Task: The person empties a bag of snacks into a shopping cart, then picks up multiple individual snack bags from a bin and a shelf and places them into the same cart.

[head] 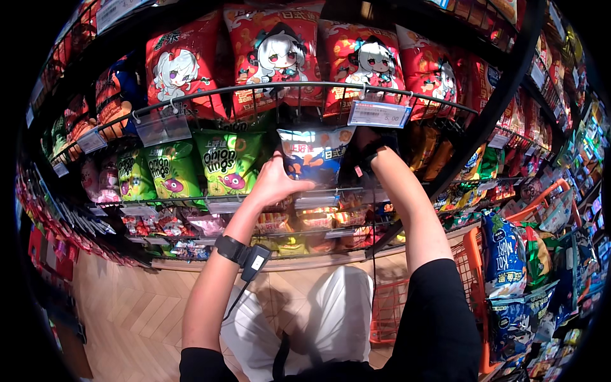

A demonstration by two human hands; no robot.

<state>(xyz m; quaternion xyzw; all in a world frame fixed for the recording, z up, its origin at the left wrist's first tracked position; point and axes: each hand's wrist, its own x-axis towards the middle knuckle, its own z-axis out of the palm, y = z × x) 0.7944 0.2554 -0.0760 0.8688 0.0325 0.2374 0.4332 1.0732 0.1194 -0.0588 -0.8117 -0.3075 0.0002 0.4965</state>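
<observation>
My left hand is at the lower left side of a blue and white snack bag on the second wire shelf, its thumb stretched along the bottom front of the bag. The bag stands upright, facing me. To its right, my right arm reaches into the dark gap behind the shelf front; my right hand is mostly hidden in shadow, so what it touches cannot be seen. Green onion ring bags stand left of my left hand. Red snack bags line the shelf above.
The upper shelf's black wire rail and a price tag lie just above my hands. A black shelf post slants at the right. Behind my right arm stands an orange shopping cart holding several snack bags.
</observation>
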